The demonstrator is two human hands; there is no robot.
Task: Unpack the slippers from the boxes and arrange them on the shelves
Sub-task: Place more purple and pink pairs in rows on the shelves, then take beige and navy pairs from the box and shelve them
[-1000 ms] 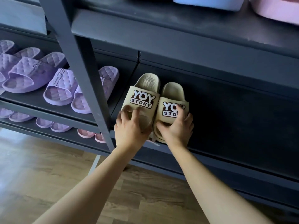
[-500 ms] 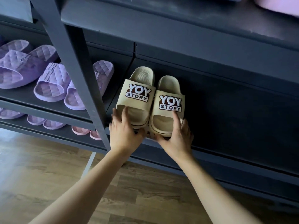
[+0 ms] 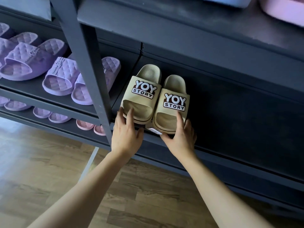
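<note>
Since sliding off straps (image 3: 175,102), left hand (image 3: 127,137), right hand (image 3: 180,140) rest flat-fingered on slippers (image 3: 144,91).

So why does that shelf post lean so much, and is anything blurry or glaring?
Head view: the wide lens probably tilts the shelf post. Head view: the beige slippers and their logos are sharp, while the pink item at top right is smeared. Head view: pale glare washes the wooden floor at left.
</note>
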